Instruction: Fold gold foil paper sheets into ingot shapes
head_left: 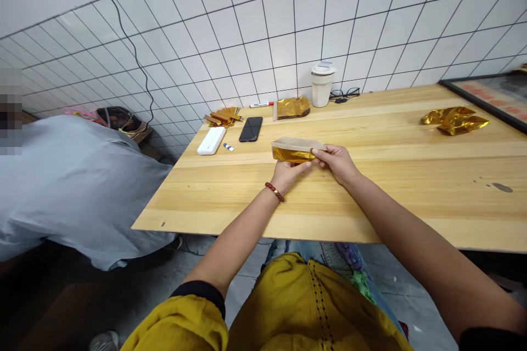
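Observation:
Both my hands hold a small flat piece with a tan paper top and a shiny gold foil underside, just above the wooden table. My left hand, with a red bead bracelet at the wrist, grips its lower edge from underneath. My right hand pinches its right end between thumb and fingers.
Further back lie a black phone, a white case, a small glue stick, gold strips, a gold foil stack, a red marker, a white cup and glasses. Crumpled gold foil lies far right. A person in a grey shirt bends over at the left.

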Demonstrator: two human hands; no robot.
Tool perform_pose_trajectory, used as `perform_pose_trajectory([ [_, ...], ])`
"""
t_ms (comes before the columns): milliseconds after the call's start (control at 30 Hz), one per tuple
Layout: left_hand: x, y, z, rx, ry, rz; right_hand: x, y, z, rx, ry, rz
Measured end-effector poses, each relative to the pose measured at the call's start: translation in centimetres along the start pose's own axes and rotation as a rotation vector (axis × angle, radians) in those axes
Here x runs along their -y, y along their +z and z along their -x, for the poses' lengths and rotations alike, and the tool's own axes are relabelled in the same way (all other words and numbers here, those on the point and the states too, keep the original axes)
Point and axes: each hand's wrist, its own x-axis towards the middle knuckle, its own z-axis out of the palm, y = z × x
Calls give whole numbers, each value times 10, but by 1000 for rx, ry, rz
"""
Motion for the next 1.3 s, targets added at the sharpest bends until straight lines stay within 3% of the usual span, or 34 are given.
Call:
perform_pose_trajectory([
  [233,0,-2,-1,0,-15,-22,0,0,3,155,12,73],
  [533,-3,0,1,35,-34,-32,0,-1,1,35,32,58],
  [933,-1,-2,-1,67,-26,-39,3,2,4,171,51,43],
  [1300,3,-1,-2,72,-13,-36,1,1,1,87,43,30],
])
